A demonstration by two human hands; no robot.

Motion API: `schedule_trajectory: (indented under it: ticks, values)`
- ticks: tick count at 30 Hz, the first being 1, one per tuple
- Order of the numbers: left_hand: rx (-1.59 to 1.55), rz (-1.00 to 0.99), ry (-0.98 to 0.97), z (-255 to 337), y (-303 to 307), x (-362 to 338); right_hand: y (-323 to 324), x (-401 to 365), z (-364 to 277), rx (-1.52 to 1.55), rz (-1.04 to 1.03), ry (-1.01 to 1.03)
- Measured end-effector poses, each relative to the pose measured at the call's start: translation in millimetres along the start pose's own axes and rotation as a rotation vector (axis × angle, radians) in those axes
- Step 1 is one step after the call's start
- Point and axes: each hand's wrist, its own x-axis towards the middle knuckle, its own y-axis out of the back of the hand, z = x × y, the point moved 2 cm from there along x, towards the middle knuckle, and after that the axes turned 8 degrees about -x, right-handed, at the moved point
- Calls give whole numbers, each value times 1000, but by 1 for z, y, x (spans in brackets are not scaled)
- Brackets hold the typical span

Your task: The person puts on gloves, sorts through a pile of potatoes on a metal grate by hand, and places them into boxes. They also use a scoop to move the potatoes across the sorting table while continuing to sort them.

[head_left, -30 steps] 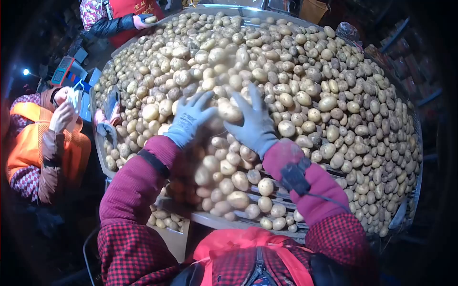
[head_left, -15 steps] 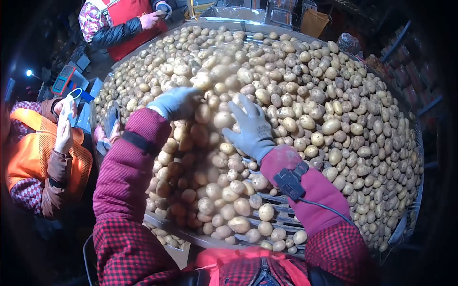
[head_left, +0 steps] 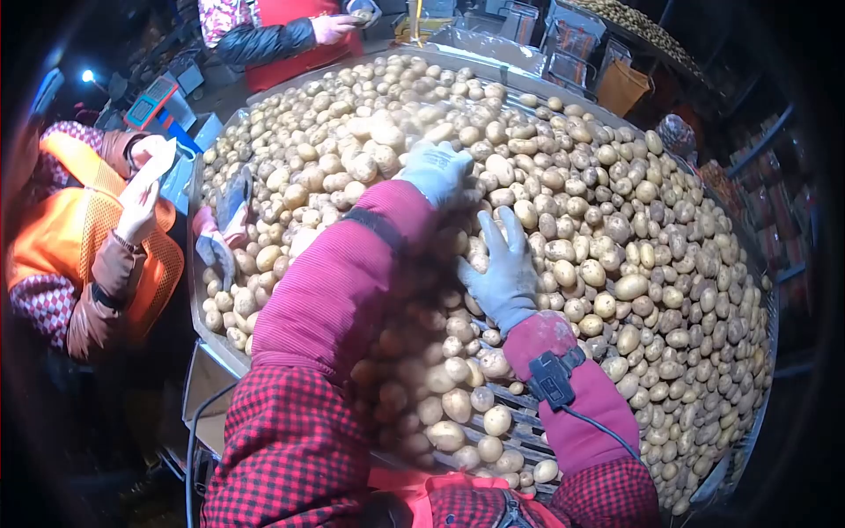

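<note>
A broad heap of potatoes (head_left: 630, 287) covers a slatted metal table. My left hand (head_left: 435, 172), in a light grey glove, reaches across to the far middle of the heap. Its fingers bend down over the potatoes, tips partly hidden, and nothing shows in them. Nearer to me and to the right, my right hand (head_left: 502, 275) rests on the potatoes in a matching glove, fingers spread and holding nothing. Below the hands, bare slats (head_left: 519, 422) show between scattered potatoes. My left sleeve hides part of the heap, and dust blurs the middle.
A person in an orange vest (head_left: 88, 211) stands at the left, near a scale (head_left: 151, 102). Another gloved hand (head_left: 224, 231) lies at the table's left edge. Across the table, a person in a red apron (head_left: 295, 53) holds a potato. A metal rim (head_left: 220, 348) borders the table.
My left hand has swept right and forward over the heap. The whole view has shifted right and slightly down, while my right hand stays near the same potatoes with fingers spread.
</note>
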Motion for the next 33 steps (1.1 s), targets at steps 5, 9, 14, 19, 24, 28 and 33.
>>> schedule_trajectory:
  ticks: [5,9,14,19,24,28,33]
  values:
    - [-114,-336,97,44,40,-60,-6,0,4,10,16,31]
    - [-432,9,86,23,18,-123,-10,1,6,23,41,1]
    - [-1273,240,352,10,42,-210,-6,0,3,30,123,21]
    - [-1618,642,749,-29,55,-316,-12,1,6,9,126,46]
    - [-1539,795,728,-29,47,-386,-9,1,2,30,94,44]
    - [-1237,668,742,-44,47,-394,-15,1,5,4,122,61]
    - [-1567,688,784,-34,59,-390,-22,4,18,-57,168,-18]
